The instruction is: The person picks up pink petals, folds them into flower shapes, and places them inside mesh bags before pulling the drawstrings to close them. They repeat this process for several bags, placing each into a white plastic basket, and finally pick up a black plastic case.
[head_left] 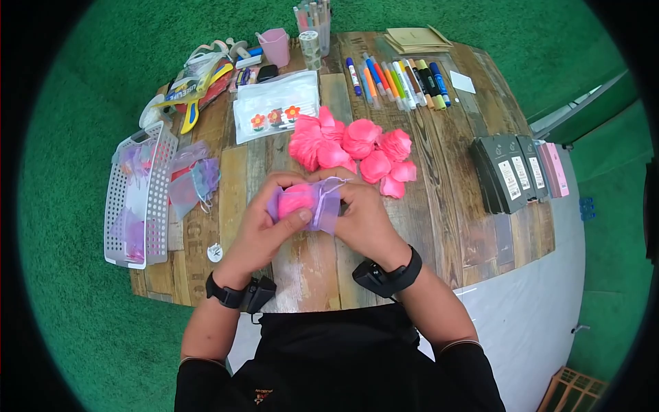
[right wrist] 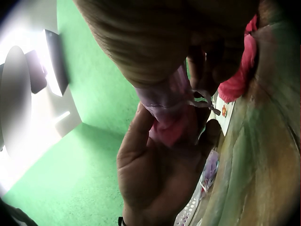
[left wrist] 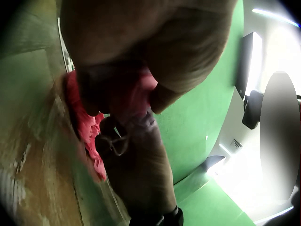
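Note:
A sheer purple drawstring pouch [head_left: 325,209] with pink petals [head_left: 296,199] inside is held between both hands above the table. My left hand [head_left: 264,223] grips the filled end, its thumb pressed across the front. At the pouch's mouth, my right hand [head_left: 365,218] pinches the fabric near the white drawstring [right wrist: 202,100]. In the right wrist view the pouch [right wrist: 162,101] spans from the right hand's fingers down to the left palm. Loose heaps of pink petals [head_left: 360,141] lie on the table just beyond the hands.
Left of the hands are a white perforated basket [head_left: 171,147] and loose organza pouches [head_left: 195,185]. Farther back lie clear bags with flower prints [head_left: 274,103] and a row of markers [head_left: 401,82]. Black boxes [head_left: 498,175] stand at the right, brown envelopes [head_left: 417,40] at the back.

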Tool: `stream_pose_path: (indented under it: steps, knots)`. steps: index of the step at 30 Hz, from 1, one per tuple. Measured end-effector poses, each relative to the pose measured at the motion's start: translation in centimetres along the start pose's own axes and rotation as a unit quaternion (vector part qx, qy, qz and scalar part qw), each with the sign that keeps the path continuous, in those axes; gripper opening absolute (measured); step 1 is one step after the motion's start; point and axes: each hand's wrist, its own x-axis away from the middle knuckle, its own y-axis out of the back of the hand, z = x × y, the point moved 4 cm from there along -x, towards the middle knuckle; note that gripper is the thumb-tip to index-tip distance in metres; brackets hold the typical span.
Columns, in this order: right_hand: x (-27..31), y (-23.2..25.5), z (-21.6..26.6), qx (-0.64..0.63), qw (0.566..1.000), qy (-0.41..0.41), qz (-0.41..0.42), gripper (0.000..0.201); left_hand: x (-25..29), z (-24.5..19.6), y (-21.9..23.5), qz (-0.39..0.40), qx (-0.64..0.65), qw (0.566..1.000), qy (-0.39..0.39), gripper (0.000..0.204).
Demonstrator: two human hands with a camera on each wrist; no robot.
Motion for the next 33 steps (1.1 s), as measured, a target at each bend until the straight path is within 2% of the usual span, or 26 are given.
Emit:
stream_pose_path:
  steps: [4,7,10,13,16,19,22,25,28,31,32,33]
  knots:
    - [0.0,0.0,0.2,0.019,1.0,0.001,0.0,0.032,-0.6,-1.6,1.8,-0.018,-0.074,0.997,-0.023,0.041]
    - [-0.1,0.1,0.5,0.069,0.997,-0.017,0.025,0.033,-1.2,-4.1,1.4,0.063,-0.245,0.967,-0.044,0.043]
    - [0.0,0.1,0.7,0.118,0.992,0.009,0.033,0.031,-1.8,-4.5,1.0,0.08,-0.288,0.954,-0.032,0.043]
    - [0.2,0.7,0.1,0.115,0.992,0.004,0.058,0.029,-2.0,-4.6,0.5,0.115,-0.3,0.947,-0.002,0.042]
    - [0.1,0.7,-0.2,0.061,0.997,0.011,0.055,0.024,-2.0,-4.1,0.3,0.119,-0.294,0.948,-0.022,0.037]
    - [0.1,1.0,-0.1,0.079,0.994,-0.042,0.066,0.023,-2.2,-3.4,0.5,0.126,-0.245,0.961,-0.014,0.035]
    - [0.1,0.8,-0.2,0.089,0.994,-0.02,0.062,0.023,-2.2,-2.8,0.7,0.113,-0.213,0.97,-0.028,0.03]
    - [0.0,1.0,0.0,0.14,0.988,0.02,0.061,0.02,-1.9,-1.3,1.6,0.097,-0.129,0.987,-0.002,0.03]
    - [-0.6,2.5,1.6,-0.03,0.991,-0.112,0.071,0.033,-1.4,1.0,2.6,0.03,-0.004,0.999,0.045,0.033]
    - [-0.8,3.0,1.3,-0.12,0.989,-0.091,0.005,0.052,-1.1,1.6,2.3,-0.046,0.104,0.99,0.081,0.037]
    - [-0.7,3.0,1.3,-0.073,0.994,-0.081,0.02,0.064,-1.0,1.6,2.2,-0.059,0.106,0.99,0.075,0.037]
    - [-0.6,2.7,1.8,-0.036,0.996,-0.074,0.019,0.06,-0.9,1.7,2.1,-0.071,0.109,0.989,0.072,0.037]
